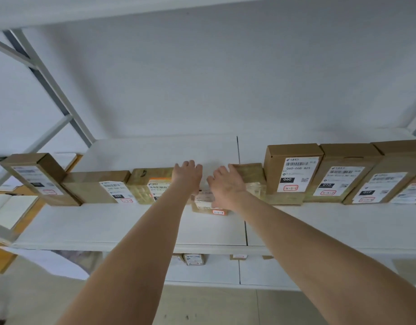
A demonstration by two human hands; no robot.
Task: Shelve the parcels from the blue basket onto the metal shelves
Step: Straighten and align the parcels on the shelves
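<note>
A row of brown cardboard parcels with white labels stands on the white metal shelf (136, 228). Both my arms reach into a gap in the middle of the row. My left hand (187, 175) lies with straight fingers against the right side of a taped parcel (150, 184). My right hand (227, 186) rests flat against another taped parcel (251, 177) to its right. Between and below my hands sits a small parcel (208, 206) with a red-marked label, partly hidden by my right wrist. The blue basket is out of view.
A taller parcel labelled 060 (293, 172) and more parcels (343, 177) fill the shelf's right side. At the left a parcel (38, 179) leans on its neighbour (96, 186). A lower shelf (202, 270) holds small parcels. The shelf's grey upright (49, 87) rises at left.
</note>
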